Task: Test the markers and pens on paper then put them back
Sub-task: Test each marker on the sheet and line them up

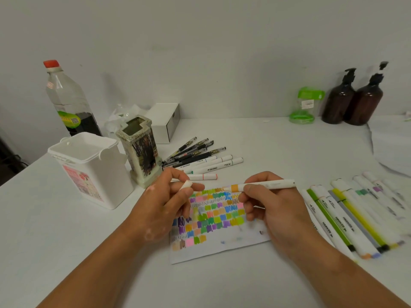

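Over 1 paper | right hand pinches 1 marker | left hand pinches 1 cap

Even soft light, faint shadows, wide-angle edge distortion

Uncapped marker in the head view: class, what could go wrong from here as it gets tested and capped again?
1. The marker, held by the right hand, has its tip near the top edge of the paper, so a stroke may stain the white table.
2. That area is crowded with swatches; a new mark may overlap others.
3. The left hand only pinches the small cap; it could slip away.
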Tool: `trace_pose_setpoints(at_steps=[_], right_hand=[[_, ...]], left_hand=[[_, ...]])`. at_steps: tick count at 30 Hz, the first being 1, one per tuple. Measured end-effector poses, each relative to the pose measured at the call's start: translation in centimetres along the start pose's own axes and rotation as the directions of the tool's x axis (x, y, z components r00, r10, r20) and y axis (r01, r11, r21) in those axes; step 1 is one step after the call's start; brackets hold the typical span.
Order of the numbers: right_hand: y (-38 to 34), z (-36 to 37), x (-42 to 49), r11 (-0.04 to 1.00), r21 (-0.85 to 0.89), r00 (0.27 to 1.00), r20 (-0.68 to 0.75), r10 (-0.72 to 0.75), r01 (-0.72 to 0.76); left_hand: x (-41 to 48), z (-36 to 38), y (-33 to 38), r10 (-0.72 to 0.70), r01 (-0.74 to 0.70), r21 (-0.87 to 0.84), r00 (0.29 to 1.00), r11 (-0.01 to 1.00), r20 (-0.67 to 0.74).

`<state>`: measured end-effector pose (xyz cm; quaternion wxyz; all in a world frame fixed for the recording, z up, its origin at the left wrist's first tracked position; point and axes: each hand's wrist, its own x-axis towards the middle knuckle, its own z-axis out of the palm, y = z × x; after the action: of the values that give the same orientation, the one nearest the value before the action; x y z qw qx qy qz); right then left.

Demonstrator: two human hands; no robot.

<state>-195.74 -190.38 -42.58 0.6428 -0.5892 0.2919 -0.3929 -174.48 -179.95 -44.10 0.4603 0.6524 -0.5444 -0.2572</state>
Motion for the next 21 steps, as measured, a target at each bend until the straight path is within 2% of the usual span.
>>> trace_pose_setpoints(at_steps=[4,13,21], right_hand=[[0.05,0.05,-0.09,0.999,0.030,0.999,0.048,-0.016,0.015],[0.16,0.40,-0.34,1.000,0.028,0.990,0.142,-0.009,0.006],[0.15,0.41,-0.32,0.999,0.052,0.989,0.147,-0.017,0.009]], left_hand=[[-0.05,0.44,0.64,0.006,-0.006,0.041,1.000,0.999,0.014],[-0.23,0.73,0.99,0.002,-0.001,-0.022,0.998,1.000,0.070],[-0.39,0.63,0.83,0.028,-0.026,-0.016,0.997,1.000,0.079]])
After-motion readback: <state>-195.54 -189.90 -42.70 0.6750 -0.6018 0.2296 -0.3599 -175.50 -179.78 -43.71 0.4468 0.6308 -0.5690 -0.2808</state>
